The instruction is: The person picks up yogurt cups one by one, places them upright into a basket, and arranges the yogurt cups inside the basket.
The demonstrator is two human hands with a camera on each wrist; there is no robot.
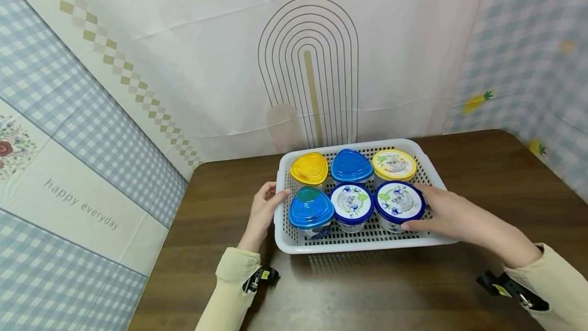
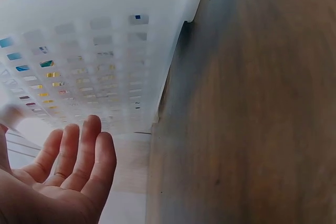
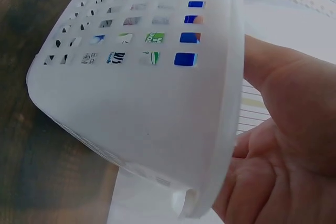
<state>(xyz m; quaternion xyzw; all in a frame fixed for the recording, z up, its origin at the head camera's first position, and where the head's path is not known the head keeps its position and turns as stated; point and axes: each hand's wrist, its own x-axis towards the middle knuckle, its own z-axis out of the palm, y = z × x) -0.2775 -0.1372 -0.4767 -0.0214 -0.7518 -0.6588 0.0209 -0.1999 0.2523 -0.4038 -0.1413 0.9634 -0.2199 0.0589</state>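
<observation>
A white perforated plastic basket (image 1: 390, 243) sits on the wooden table, holding several lidded tubs in two rows. My right hand (image 1: 452, 213) reaches over its right side and grips the front-right round tub (image 1: 399, 202) with a blue-rimmed lid, thumb at the front. In the right wrist view, the basket's rim and wall hide much of that tub and the fingertips. My left hand (image 1: 266, 206) is at the basket's left edge, thumb over the rim. The left wrist view shows those fingers (image 2: 86, 153) outside the perforated wall.
Beside the gripped tub stand another blue-rimmed tub (image 1: 351, 202) and a blue triangular-lidded container (image 1: 311, 208). Behind them are yellow (image 1: 310, 168) and blue (image 1: 351, 165) triangular lids and a yellow-rimmed tub (image 1: 394, 164). A patterned cloth (image 1: 220, 75) hangs behind the table (image 1: 220, 203).
</observation>
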